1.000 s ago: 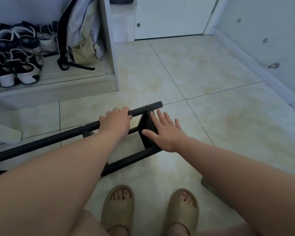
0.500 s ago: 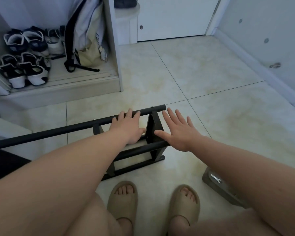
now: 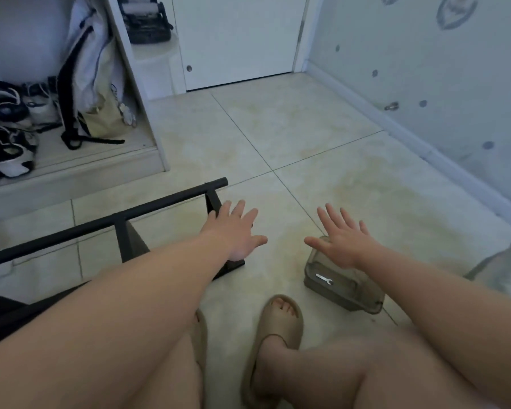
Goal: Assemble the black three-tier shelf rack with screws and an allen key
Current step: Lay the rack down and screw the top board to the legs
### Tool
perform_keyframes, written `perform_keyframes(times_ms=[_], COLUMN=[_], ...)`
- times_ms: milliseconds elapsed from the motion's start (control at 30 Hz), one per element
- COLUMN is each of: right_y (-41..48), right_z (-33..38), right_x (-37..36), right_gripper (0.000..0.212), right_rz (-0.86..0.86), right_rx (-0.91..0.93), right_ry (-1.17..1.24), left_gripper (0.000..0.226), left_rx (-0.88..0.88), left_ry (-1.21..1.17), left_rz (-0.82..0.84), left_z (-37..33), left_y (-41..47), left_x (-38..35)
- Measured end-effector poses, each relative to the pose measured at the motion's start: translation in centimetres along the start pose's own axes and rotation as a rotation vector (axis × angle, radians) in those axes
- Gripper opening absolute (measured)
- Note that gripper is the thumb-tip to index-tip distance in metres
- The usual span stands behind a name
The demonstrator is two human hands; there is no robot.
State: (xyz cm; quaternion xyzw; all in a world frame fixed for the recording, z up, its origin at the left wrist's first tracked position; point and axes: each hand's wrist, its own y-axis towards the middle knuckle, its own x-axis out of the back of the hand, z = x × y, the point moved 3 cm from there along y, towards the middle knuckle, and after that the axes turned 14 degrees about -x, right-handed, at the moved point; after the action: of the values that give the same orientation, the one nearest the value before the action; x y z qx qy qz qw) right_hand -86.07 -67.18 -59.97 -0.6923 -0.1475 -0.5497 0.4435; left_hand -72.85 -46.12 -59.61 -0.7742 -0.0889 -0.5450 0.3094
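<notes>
I log a pale tiled floor (image 3: 307, 137): black rack frame (image 3: 160, 203) stands on it, grey box (image 3: 342, 293) to its right, sandal (image 3: 281, 323) between.

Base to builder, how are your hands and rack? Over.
Left hand open at end of black metal rack frame. Right hand open above grey plastic box. Nothing in the way.

Left hand (image 3: 233, 233) and right hand (image 3: 344, 246) spread open
The black rack (image 3: 160, 203) was seen at eight o'clock, beside the left; a grey box (image 3: 351, 293) was partly covered by the right, at five o'clock.
</notes>
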Motion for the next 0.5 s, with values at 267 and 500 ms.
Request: perform_keyframes(times_ms=[267,500], right_y=[3.6,10.0], right_z=[-8.1,-9.2], right_x=[-4.2,-10.1], right_gripper=[0.081,0.057], right_rz=[0.278,0.455], right_rx=[-0.239,-0.194], right_ry=[0.148,-0.044], left_gripper=[0.071,0.069], left_rx=[-0.285,-0.31], left_ry=[0.007,-0.268], left_rz=[0.055,0.15], left_z=[-7.4,-9.9], left_y=[9.3,16.9], left_x=[-3.1,-10.1])
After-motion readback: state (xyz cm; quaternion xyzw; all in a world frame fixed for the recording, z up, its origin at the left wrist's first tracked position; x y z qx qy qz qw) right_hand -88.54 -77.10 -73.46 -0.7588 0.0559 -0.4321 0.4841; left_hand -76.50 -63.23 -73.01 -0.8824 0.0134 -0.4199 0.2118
